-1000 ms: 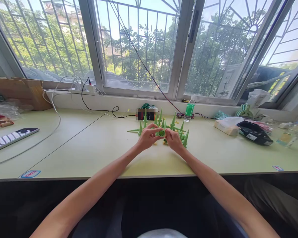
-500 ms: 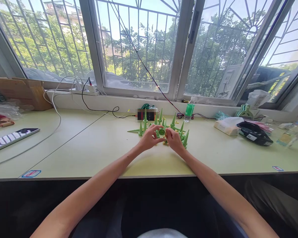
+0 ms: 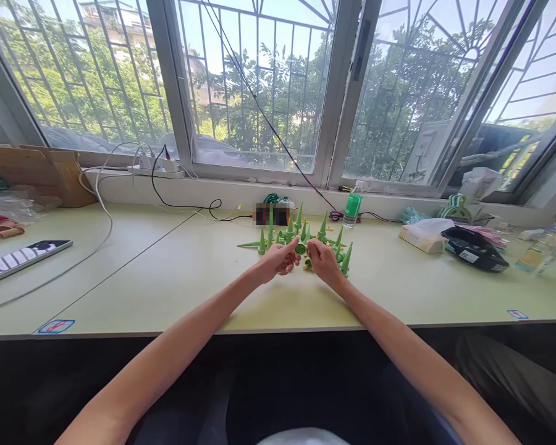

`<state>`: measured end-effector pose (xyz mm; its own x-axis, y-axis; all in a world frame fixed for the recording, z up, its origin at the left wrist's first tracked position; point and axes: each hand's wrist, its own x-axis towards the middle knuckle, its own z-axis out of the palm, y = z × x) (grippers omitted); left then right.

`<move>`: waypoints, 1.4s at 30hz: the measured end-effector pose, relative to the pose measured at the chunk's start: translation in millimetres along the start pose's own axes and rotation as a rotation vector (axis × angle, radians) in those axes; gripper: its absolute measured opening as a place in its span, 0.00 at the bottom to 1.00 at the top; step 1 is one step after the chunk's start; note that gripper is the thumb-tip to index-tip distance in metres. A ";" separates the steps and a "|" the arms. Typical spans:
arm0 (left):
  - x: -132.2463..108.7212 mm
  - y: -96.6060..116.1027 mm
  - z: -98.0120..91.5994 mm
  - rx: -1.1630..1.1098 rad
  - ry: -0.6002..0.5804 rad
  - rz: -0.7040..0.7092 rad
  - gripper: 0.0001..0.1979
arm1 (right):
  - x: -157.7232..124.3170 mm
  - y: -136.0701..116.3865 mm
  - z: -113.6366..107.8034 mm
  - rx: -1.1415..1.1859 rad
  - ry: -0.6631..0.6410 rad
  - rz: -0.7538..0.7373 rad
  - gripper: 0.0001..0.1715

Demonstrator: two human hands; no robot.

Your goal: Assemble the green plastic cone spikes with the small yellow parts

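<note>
Several green plastic plant-watering spikes (image 3: pixel 322 227) stand on the table around my hands, with small yellow parts among them. My right hand (image 3: pixel 325 258) is closed in a fist beside one spike's round green end (image 3: pixel 301 248), which faces me, and grips that piece. My left hand (image 3: pixel 280 259) comes in from the other side, its thumb laid along the rim of the round end and its fingers curled below. The rest of the held piece is hidden behind my fingers.
A green-labelled bottle (image 3: pixel 353 205) stands behind the spikes. To the right lie a tissue pack (image 3: pixel 424 236) and a black item (image 3: pixel 475 248). A phone (image 3: pixel 23 262), a white cable (image 3: pixel 102 238) and a cardboard box (image 3: pixel 69 176) are at the left. Windows rise behind the table.
My left hand was spread around the round green end. Its fingers have now curled in and its thumb has swung to the top. The right hand has hardly moved.
</note>
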<state>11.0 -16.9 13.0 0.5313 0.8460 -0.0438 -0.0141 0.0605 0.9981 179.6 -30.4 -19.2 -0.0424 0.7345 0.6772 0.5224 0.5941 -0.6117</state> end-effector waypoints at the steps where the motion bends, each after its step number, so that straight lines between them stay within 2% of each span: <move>1: 0.2 0.1 -0.2 -0.034 -0.009 -0.011 0.31 | -0.2 -0.6 -0.1 -0.005 -0.008 -0.002 0.23; 11: -0.3 0.8 -2.6 -0.111 -0.014 -0.120 0.22 | -1.5 1.7 0.6 -0.047 -0.073 -0.041 0.23; 17: -2.2 2.7 -0.5 -0.109 -0.022 -0.113 0.20 | -1.5 1.4 0.2 -0.028 -0.088 -0.039 0.23; 24: -3.1 1.1 -2.6 -0.017 -0.136 -0.009 0.21 | -1.2 3.5 -0.2 -0.042 -0.098 -0.030 0.22; 29: -4.5 -1.0 -4.5 0.142 -0.161 0.084 0.23 | -1.5 4.3 -0.6 -0.063 -0.092 -0.024 0.22; 36: -5.3 -4.3 -3.7 0.472 -0.063 0.228 0.22 | -1.1 5.9 -0.7 -0.081 -0.078 -0.026 0.22; 42: -1.9 -9.0 -1.9 0.683 0.072 0.428 0.18 | -1.2 6.3 -0.3 -0.083 -0.065 -0.016 0.23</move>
<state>8.5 -18.1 4.1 0.5411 0.7561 0.3682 0.3292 -0.5933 0.7346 183.2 -27.6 -23.8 -0.1046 0.7464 0.6572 0.5902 0.5785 -0.5631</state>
